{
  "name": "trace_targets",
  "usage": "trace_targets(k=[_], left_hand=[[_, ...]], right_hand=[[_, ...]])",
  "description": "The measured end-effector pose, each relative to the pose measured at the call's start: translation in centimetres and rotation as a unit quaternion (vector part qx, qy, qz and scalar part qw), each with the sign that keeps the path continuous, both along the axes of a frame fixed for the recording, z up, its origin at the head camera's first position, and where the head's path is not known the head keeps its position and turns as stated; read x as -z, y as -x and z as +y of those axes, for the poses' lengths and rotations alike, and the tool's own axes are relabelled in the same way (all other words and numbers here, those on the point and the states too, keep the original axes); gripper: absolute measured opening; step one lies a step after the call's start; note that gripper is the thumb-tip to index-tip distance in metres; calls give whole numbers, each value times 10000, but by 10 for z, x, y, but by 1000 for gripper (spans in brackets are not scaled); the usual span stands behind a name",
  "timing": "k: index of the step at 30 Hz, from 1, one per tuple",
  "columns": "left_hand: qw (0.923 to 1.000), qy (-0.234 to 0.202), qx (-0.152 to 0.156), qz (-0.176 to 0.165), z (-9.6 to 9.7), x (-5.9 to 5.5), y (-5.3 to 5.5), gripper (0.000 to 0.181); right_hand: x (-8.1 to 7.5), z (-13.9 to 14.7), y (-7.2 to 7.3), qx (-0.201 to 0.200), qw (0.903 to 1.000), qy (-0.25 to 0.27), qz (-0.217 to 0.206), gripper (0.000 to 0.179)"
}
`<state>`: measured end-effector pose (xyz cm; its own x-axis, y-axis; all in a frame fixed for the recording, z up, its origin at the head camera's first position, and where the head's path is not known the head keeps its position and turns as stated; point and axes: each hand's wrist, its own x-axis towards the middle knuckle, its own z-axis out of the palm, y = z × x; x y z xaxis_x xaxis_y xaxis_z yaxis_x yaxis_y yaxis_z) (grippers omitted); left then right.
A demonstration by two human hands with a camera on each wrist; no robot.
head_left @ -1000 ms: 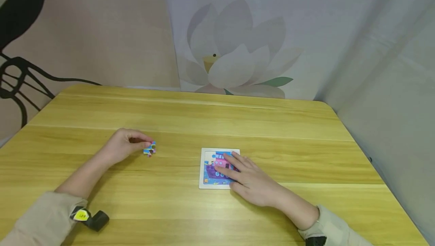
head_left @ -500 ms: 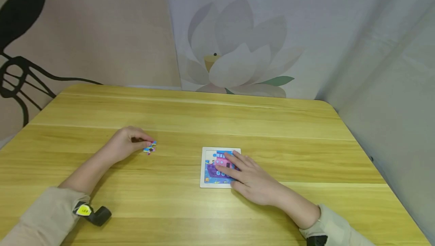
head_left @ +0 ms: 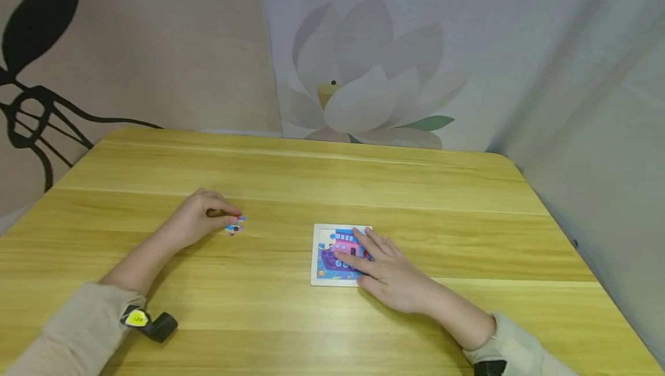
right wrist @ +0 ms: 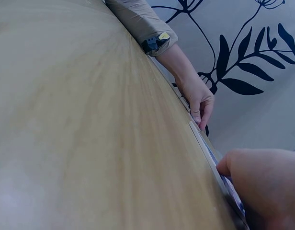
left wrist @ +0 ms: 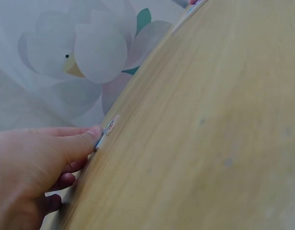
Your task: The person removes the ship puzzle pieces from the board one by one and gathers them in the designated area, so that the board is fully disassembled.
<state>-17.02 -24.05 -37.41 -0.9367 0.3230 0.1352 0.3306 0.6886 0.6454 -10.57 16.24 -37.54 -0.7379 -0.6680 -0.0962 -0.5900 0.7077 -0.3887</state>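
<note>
Between thumb and fingertips, my left hand (head_left: 200, 221) pinches a small jigsaw puzzle piece (head_left: 235, 228) in blue, pink and white, low over the table left of the puzzle. The left wrist view has this piece edge-on at the thumb tip. My right hand (head_left: 391, 275) rests with spread fingers on a square jigsaw puzzle with a white frame (head_left: 314, 256). Its picture is a pink and purple ship on blue. A pale gap shows at the puzzle's upper left; the palm and fingers hide its right side. In the right wrist view the puzzle frame (right wrist: 203, 145) appears edge-on.
The wooden table (head_left: 270, 318) extends all round both hands. Behind it hangs a pale backdrop (head_left: 363, 64) with a flower print and dark plant shapes. Each sleeve cuff has a black wrist device, the left one (head_left: 158, 326) above the tabletop.
The whole head view has shifted slightly. The piece in my left hand looks flatter to the table than before. My right hand stays on the puzzle.
</note>
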Motion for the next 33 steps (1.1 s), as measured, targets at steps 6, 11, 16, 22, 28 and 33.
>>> trace_targets(k=[6,11,16,22,28,33], left_hand=[[9995,-267,12,-169,-1,-1,0,14],[9980,-544,-3,-322,-3,-2,1,16],[9972,-611,-194,-383,-2,-2,1,24],[9970,-651,-418,-50,9,2,0,30],[9953,-875,-406,-88,33,1,-4,32],[9947,-982,-295,-25,51,3,-7,32]], right_hand=[[-1,-1,0,15,10000,-71,58,47],[-3,-1,0,-28,9999,-95,114,46],[-3,0,2,-78,9999,-77,94,46],[-3,2,3,-107,9999,-43,36,47],[-1,4,4,-140,9999,-24,-21,46],[0,6,4,-162,9999,16,-29,47]])
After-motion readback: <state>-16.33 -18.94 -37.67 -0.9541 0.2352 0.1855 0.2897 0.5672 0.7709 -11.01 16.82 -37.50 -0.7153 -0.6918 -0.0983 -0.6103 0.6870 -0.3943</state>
